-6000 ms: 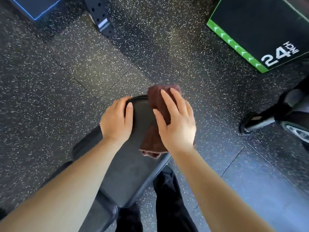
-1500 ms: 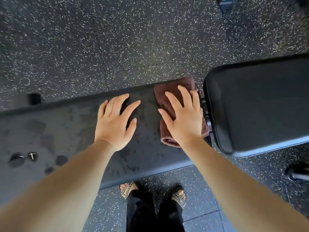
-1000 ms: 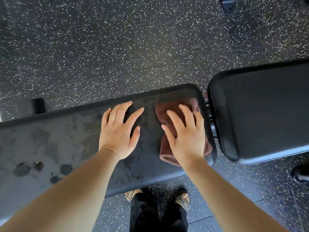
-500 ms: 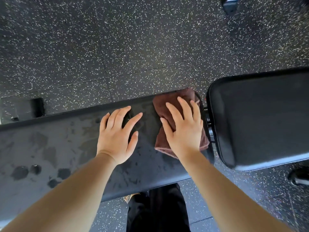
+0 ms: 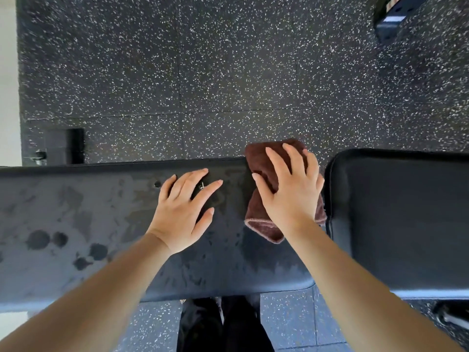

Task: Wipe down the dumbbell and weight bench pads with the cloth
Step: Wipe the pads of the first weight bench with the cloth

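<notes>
A long black bench pad (image 5: 88, 224) runs across the view, with damp streaks and dark spots on its left part. A folded brown cloth (image 5: 261, 161) lies at the pad's right end, its far corner hanging over the far edge. My right hand (image 5: 291, 194) presses flat on the cloth with straight fingers. My left hand (image 5: 182, 212) rests flat on the pad just left of the cloth, fingers spread. A second black pad (image 5: 401, 217) sits to the right across a narrow gap. No dumbbell is in view.
Speckled black rubber floor (image 5: 203, 72) lies beyond the bench. A black bench foot (image 5: 74, 146) shows at far left and a dark equipment block (image 5: 390, 24) at top right. My dark trouser legs (image 5: 223, 326) stand below the pad's near edge.
My right hand has pushed the cloth toward the pad's far edge, so its corner now overhangs. The left hand stays flat in about the same place on the pad.
</notes>
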Motion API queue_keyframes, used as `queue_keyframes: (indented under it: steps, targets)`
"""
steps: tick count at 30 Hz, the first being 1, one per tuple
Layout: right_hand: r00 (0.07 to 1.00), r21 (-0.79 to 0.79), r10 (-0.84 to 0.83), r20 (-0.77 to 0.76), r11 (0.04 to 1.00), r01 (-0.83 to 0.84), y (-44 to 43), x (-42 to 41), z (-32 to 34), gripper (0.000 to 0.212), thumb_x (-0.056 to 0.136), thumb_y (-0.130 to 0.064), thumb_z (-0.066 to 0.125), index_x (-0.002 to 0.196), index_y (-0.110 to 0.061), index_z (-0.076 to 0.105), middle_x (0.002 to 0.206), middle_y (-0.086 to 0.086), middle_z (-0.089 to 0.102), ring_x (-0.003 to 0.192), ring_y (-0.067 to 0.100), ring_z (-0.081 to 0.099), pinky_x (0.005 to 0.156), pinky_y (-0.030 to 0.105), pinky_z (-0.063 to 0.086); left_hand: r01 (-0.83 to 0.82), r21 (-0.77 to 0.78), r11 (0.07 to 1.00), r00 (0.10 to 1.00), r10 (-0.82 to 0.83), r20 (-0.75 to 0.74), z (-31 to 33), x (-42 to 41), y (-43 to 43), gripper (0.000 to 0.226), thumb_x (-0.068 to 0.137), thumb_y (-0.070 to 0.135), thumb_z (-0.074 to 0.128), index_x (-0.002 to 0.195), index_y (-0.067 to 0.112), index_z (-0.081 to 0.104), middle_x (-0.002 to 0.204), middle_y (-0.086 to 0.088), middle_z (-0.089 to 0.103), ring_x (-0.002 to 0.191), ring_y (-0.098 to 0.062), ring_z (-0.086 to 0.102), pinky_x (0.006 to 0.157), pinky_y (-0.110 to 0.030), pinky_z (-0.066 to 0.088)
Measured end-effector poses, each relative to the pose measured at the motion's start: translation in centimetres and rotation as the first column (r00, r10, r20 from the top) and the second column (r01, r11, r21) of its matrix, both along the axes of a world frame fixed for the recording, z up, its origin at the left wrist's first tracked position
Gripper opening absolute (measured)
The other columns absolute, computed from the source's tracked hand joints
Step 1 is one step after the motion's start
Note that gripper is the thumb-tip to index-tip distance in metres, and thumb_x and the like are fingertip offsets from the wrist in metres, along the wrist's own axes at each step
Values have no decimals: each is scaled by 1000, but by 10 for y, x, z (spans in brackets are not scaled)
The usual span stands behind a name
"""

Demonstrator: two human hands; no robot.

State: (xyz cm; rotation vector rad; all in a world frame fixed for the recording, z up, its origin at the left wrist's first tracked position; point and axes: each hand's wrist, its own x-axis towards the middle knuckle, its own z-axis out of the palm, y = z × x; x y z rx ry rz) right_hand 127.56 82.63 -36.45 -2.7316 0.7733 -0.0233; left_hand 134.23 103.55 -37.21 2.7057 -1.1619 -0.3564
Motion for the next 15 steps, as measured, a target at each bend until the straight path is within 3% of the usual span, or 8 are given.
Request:
queue_keyframes:
  steps: [4, 7, 10, 15]
  targets:
    - [996, -18, 54, -66, 998, -55, 2, -1, 1, 55, 86, -53, 54, 136, -31, 46, 148, 5, 36, 136, 42, 23, 100, 69, 24, -172, 25, 985, 984, 171, 47, 3, 29, 22, 50, 87, 38, 38, 133, 19, 47, 136, -12, 41, 119, -32, 38, 103, -49, 27]
    - [998, 34, 31, -56, 999, -29, 3, 7, 1, 51, 86, -51, 58, 131, -29, 52, 145, 7, 40, 133, 42, 27, 100, 63, 29, -286, 109, 952, 958, 283, 39, 0, 49, 37, 55, 85, 42, 35, 128, 10, 49, 130, -14, 47, 115, -34, 40, 101, -50, 26]
    - [999, 23, 27, -32, 999, -26, 9, 23, 0, 42, 86, -49, 59, 122, -28, 59, 138, 5, 49, 126, 39, 37, 95, 58, 34, -280, 154, 948, 960, 281, 17, -2, 53, 37, 56, 83, 45, 34, 124, 11, 52, 120, -10, 56, 113, -29, 43, 102, -48, 24]
    - [955, 31, 295, -12, 955, -295, 44, 57, -1, 37, 85, -50, 59, 114, -28, 62, 128, 3, 56, 116, 37, 48, 86, 50, 42, -265, 168, 950, 964, 267, 13, 0, 55, 38, 55, 82, 46, 35, 124, 14, 53, 120, -5, 57, 112, -28, 45, 101, -48, 27]
